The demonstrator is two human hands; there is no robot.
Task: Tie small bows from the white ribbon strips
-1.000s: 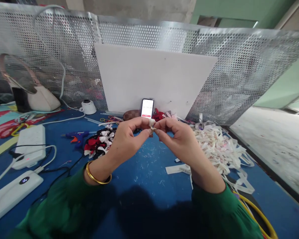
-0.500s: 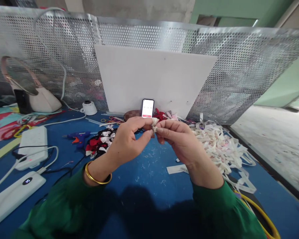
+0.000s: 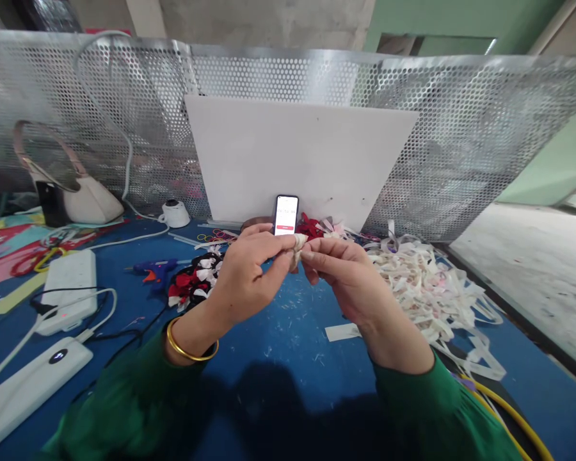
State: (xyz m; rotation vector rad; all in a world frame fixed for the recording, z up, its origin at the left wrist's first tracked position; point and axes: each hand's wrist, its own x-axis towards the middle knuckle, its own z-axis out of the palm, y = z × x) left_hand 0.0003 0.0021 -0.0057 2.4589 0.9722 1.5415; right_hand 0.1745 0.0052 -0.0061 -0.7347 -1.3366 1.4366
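Over the middle of the blue table, my left hand [image 3: 252, 272] pinches a small knotted piece of cream fabric [image 3: 297, 250] between thumb and fingers. My right hand [image 3: 343, 275] meets it from the other side, its thumb and forefinger closed on the same cream fabric. Part of the piece is hidden by the fingertips. Just behind the hands a phone [image 3: 286, 214] with a lit screen leans upright. A heap of white and cream ribbon strips [image 3: 427, 282] lies to the right, and red, black and white fabric bows [image 3: 196, 278] are piled on the left.
A blue glue gun [image 3: 156, 270] lies left of the bows. Farther left are a white power strip [image 3: 70, 288], a power bank [image 3: 33, 390] and cables. A white board [image 3: 297, 160] leans against a perforated metal screen [image 3: 144, 128]. A white label strip [image 3: 342, 331] lies near my right wrist.
The view has tilted slightly, so the scene sits a little lower. Both hands stay on the cream fabric, with my fingers shifted slightly and more of the piece showing below the fingertips.
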